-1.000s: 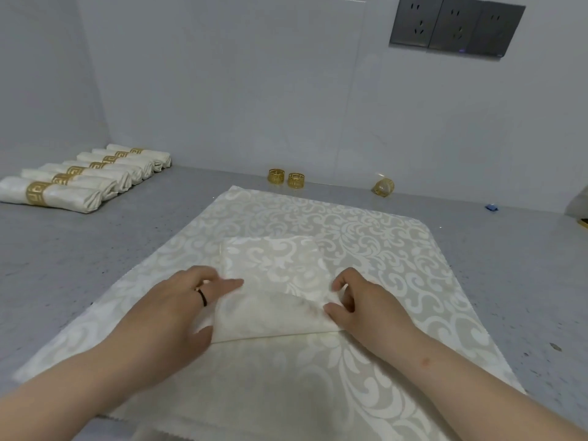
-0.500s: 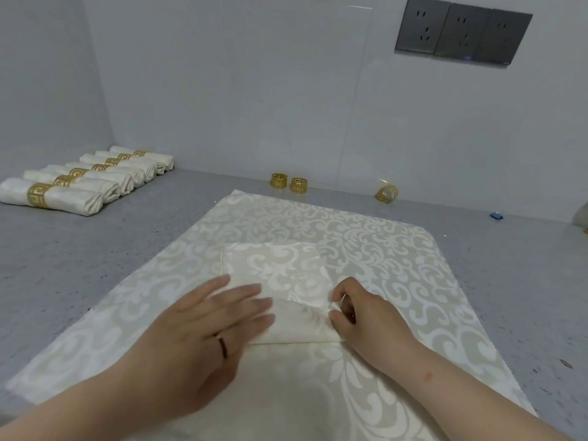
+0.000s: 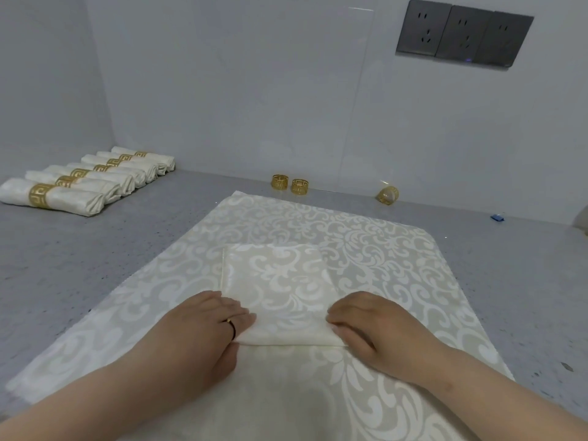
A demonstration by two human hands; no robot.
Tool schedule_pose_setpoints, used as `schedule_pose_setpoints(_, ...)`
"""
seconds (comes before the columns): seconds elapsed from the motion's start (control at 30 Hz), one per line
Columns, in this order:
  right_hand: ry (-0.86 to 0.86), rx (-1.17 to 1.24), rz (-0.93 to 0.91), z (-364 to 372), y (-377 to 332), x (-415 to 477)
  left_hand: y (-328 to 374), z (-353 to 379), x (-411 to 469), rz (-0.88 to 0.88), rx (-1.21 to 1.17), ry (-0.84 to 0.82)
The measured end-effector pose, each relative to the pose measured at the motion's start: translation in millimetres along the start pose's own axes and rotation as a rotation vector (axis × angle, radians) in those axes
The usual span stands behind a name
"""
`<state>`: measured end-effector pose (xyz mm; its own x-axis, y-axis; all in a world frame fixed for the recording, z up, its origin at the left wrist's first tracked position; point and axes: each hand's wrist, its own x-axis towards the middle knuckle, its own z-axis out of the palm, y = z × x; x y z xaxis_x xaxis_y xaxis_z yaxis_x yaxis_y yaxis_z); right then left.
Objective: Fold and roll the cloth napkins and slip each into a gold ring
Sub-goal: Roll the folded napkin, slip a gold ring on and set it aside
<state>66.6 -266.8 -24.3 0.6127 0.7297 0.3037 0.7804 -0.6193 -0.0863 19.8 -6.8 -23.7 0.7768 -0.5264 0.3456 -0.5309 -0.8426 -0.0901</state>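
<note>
A cream damask napkin (image 3: 280, 281), folded into a small rectangle, lies on a larger patterned cloth (image 3: 391, 249) spread over the grey counter. Its near edge is turned over into a low roll. My left hand (image 3: 203, 332), with a dark ring on one finger, grips the roll's left end, fingers on top and thumb below. My right hand (image 3: 372, 329) curls its fingers over the roll's right end. Two gold rings (image 3: 279, 182) (image 3: 299, 186) stand upright by the back wall. A third gold ring (image 3: 388, 195) lies tilted further right.
Several rolled napkins in gold rings (image 3: 89, 179) lie in a row at the back left. A small blue object (image 3: 497, 218) sits at the far right of the counter (image 3: 79, 249). Wall sockets (image 3: 464, 33) are mounted above.
My left hand has slid from lying flat across the roll to its left end. The near edge of the napkin has rolled a little further away from me.
</note>
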Motion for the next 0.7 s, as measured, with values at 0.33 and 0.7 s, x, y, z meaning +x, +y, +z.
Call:
schedule_pose_setpoints(0.33,-0.039,0.33,0.32,-11,2,12,-5,-14,4,-0.513,-0.506,-0.026)
schedule_pose_setpoints(0.7,0.102,0.567,0.736,5,11,52,-27,3,28,-0.855,-0.89,0.134)
